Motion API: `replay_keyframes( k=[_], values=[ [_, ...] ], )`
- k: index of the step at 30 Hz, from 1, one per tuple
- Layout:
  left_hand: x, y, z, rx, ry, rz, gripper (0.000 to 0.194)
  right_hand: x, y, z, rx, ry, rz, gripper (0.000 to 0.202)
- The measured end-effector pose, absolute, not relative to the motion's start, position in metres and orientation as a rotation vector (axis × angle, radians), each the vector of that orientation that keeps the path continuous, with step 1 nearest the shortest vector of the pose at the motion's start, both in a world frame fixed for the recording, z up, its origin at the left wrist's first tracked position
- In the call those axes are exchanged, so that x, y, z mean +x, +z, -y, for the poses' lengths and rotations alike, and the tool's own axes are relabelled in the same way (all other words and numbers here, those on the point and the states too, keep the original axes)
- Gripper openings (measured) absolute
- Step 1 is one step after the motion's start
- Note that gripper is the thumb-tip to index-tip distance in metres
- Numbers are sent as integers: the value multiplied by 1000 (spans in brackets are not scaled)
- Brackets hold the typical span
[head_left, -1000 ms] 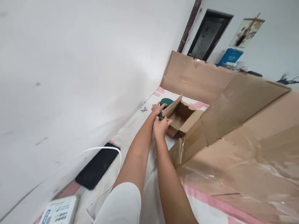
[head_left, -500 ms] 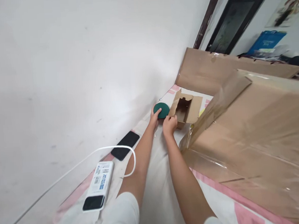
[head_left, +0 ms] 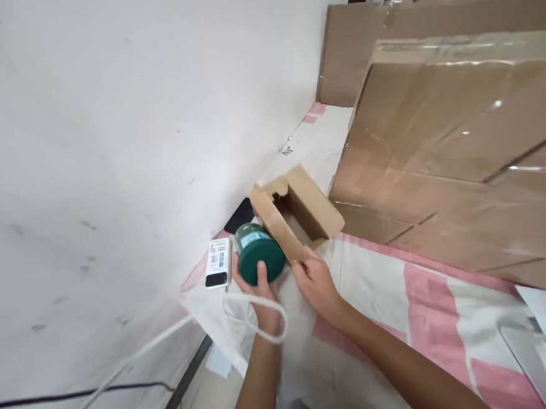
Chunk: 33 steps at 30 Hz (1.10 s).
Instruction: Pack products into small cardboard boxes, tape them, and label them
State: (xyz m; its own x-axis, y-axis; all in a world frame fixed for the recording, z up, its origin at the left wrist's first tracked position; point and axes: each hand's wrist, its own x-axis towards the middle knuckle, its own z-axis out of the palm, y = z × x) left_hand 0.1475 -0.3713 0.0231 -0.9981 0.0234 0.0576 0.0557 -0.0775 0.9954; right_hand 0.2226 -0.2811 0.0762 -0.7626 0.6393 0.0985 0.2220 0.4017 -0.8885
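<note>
My left hand (head_left: 258, 293) is wrapped round a jar with a green lid (head_left: 260, 255), the thumb pressed on the lid and a label showing on its side. Just to the right, my right hand (head_left: 315, 279) pinches the near edge of a small brown cardboard box (head_left: 297, 215). The box's flaps stand open and its dark inside shows; I see nothing in it. Jar and box are side by side, close together.
A white power bank (head_left: 218, 262) and a dark phone (head_left: 239, 214) lie by the wall. A white cable (head_left: 270, 303) loops over my left wrist. Large taped cardboard (head_left: 460, 148) stands on the right, on a pink and white cloth (head_left: 381, 284).
Both hands have come nearer to me, bringing the jar and the box with them. The view has tipped down, and the jar's side and label now show.
</note>
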Motion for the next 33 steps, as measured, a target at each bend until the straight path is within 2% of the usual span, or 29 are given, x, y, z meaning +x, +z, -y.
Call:
replay_keyframes(
  k=[4, 11, 17, 19, 21, 22, 25, 27, 30, 33],
  values=[
    [225, 29, 423, -364, -2119, 2245, 58, 326, 75, 305, -749, 1355, 2244, 24],
    [296, 31, 460, -878, -2164, 2436, 48, 474, 94, 324, -794, 1070, 2368, 25],
    [313, 23, 464, -652, -2505, 2478, 61, 542, 102, 312, -947, 1051, 2448, 28],
    [306, 32, 465, -520, -2656, 2370, 66, 556, 103, 308, -954, 1063, 2501, 26],
    [294, 49, 465, -481, -2731, 2240, 66, 569, 106, 304, -967, 1077, 2512, 15],
    [288, 59, 465, -497, -2740, 2176, 66, 575, 109, 302, -981, 1070, 2488, 18],
    [271, 96, 460, -610, -2742, 2049, 63, 582, 128, 291, -952, 870, 2366, 57],
    [266, 121, 452, -744, -2728, 1994, 64, 572, 148, 280, -828, 660, 2327, 66],
    [274, 157, 431, -1030, -2655, 1898, 68, 534, 182, 260, -601, 534, 2399, 60],
    [290, 183, 409, -1340, -2661, 1906, 65, 492, 206, 239, -391, 607, 2511, 51]
  ],
)
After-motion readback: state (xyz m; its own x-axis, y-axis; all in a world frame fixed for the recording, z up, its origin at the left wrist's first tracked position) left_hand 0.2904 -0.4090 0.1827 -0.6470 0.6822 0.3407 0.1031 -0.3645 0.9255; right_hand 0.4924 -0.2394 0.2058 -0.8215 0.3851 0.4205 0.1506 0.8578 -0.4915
